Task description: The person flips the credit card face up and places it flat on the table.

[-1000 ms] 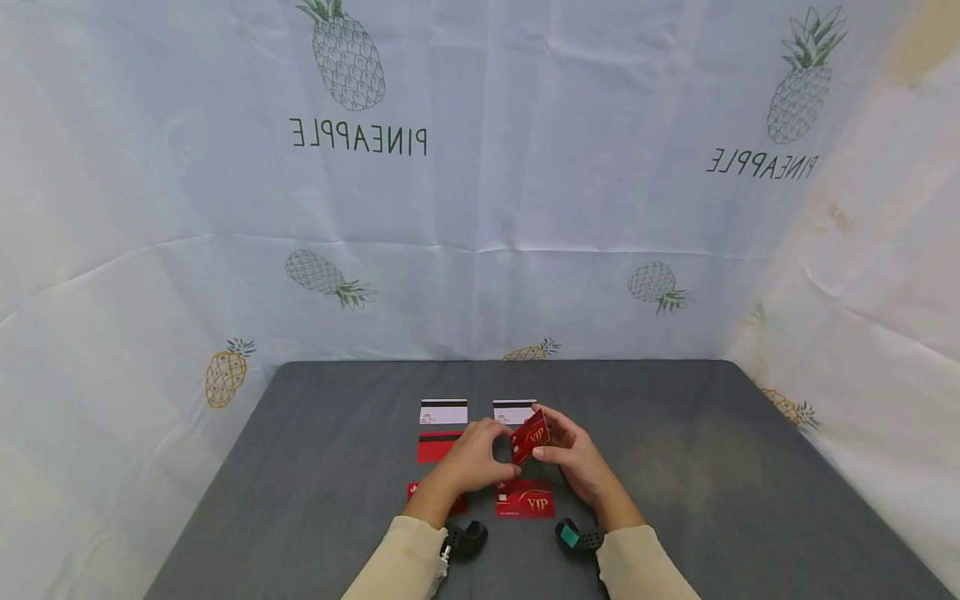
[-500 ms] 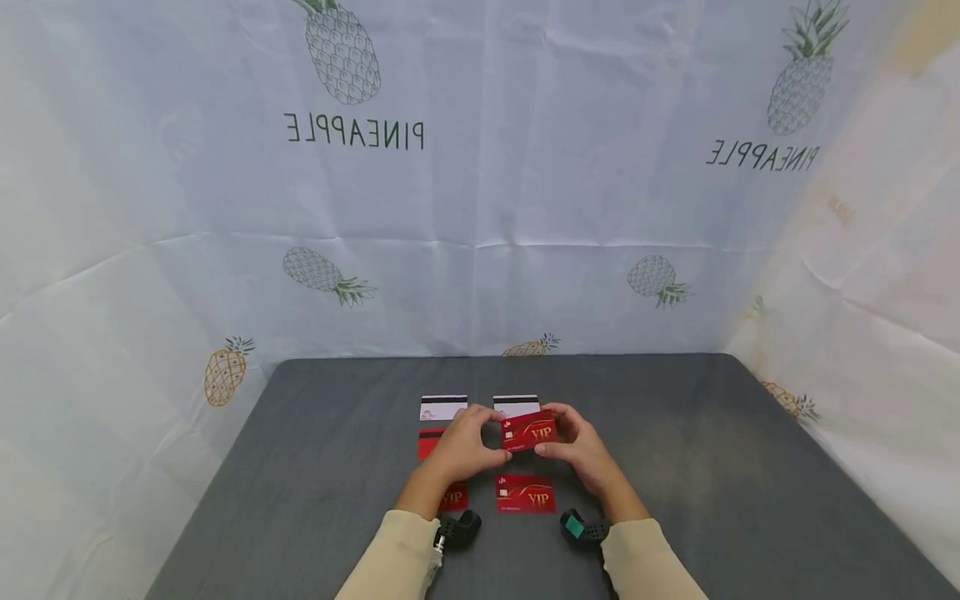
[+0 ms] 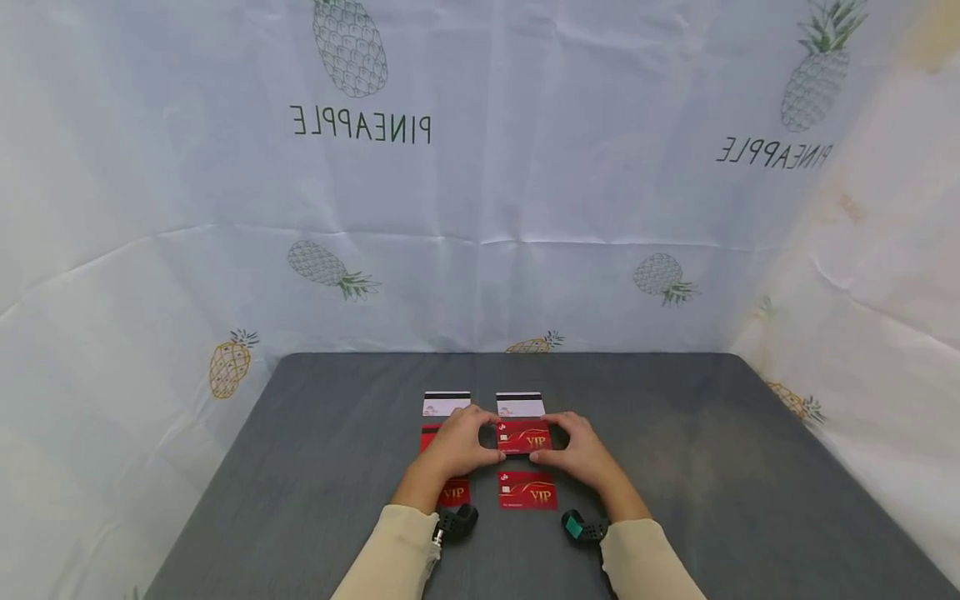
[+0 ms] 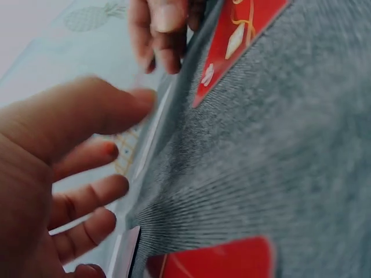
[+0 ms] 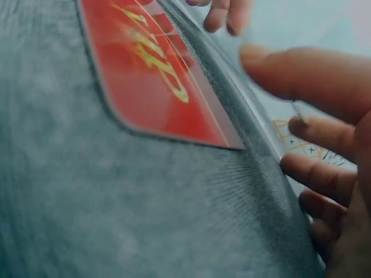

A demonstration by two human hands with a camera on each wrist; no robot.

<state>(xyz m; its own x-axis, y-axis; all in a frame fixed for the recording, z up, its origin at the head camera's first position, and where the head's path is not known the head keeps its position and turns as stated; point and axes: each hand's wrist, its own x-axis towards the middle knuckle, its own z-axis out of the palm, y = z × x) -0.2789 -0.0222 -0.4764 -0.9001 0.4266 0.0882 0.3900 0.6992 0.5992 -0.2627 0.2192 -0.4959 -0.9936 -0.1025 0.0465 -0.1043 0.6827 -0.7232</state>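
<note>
Both hands hold a red VIP card [image 3: 523,436] between them, its printed face toward the head camera. My left hand [image 3: 456,442] has index finger and thumb at its left corners. The right hand [image 3: 581,450] pinches its right side the same way. Directly below, another red VIP card [image 3: 527,491] lies on the dark grey table [image 3: 337,492]; it shows large in the right wrist view, where the printed card [image 5: 151,75] sits below the fingers. A further VIP card [image 3: 454,492] is partly hidden behind the left wrist.
Two white cards with black stripes lie farther back, a left white card [image 3: 447,404] and a right white card [image 3: 521,406]. A red striped card [image 3: 429,434] is mostly covered by the left hand. Behind the table hangs a white pineapple-print cloth [image 3: 480,192].
The held card has turned from steeply tilted to level, printed face showing. Left fingertips have come to its left corners, and both hands now hold it just in front of the right white card.
</note>
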